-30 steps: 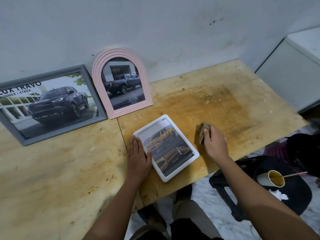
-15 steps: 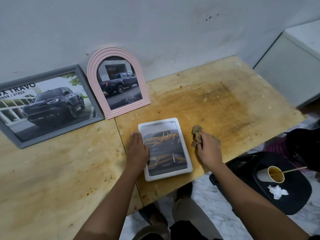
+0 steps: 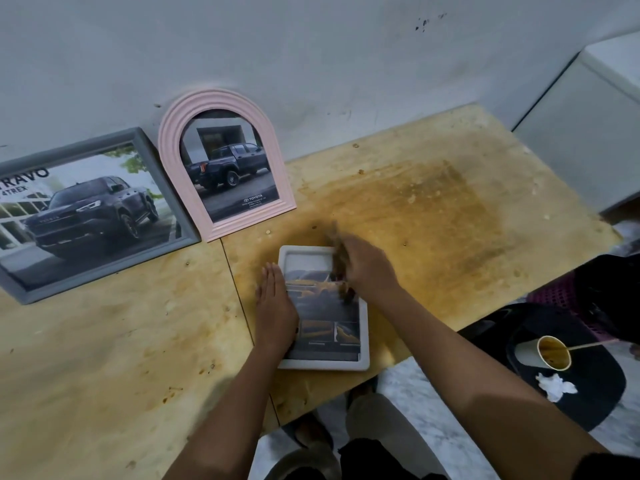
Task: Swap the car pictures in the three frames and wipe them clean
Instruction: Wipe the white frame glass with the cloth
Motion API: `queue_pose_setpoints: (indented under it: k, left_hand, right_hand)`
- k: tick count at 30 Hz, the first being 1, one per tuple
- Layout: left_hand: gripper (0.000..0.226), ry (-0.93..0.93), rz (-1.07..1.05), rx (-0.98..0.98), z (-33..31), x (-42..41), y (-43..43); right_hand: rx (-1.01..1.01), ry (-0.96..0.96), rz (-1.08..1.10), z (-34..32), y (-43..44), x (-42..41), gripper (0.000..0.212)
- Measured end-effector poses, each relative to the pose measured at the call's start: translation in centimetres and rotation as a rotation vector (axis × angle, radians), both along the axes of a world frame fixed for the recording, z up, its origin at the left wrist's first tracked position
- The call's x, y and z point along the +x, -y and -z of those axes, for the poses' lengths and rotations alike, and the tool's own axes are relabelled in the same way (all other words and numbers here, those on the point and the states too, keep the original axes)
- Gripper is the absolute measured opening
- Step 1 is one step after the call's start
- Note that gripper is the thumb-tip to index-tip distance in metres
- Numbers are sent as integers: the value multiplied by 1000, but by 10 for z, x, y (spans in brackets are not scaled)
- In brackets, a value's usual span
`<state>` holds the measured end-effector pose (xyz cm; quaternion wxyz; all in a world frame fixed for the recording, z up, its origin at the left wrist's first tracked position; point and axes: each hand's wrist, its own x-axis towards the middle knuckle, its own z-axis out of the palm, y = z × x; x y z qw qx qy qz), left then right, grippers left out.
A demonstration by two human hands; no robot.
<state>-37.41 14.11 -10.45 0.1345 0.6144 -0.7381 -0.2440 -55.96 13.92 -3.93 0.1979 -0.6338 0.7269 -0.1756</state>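
stained plywood table [image 3: 433, 216], glossy white frame [image 3: 363, 327]

Scuffed pale wall [image 3: 311, 46], stained plywood table [image 3: 433, 209], marble floor [image 3: 415, 403], black chair [image 3: 588, 403]

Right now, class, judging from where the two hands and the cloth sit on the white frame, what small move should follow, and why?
Probably draw the cloth down the glass toward the near edge. The right hand holds it at the white frame's upper right corner, the lower picture looks unwiped, and the left hand lies flat on the left edge, steadying it.
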Motion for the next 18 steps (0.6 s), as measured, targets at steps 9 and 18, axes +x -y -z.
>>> queue_pose_setpoints:
  k: [9, 18]
  left_hand:
    - [66, -12, -21, -18, 2, -3, -1]
    - [66, -27, -37, -19, 1, -4, -2]
  right_hand:
    - [320, -185, -99, 15, 8, 2, 57]
    - [298, -204, 83, 4, 1, -8, 40]
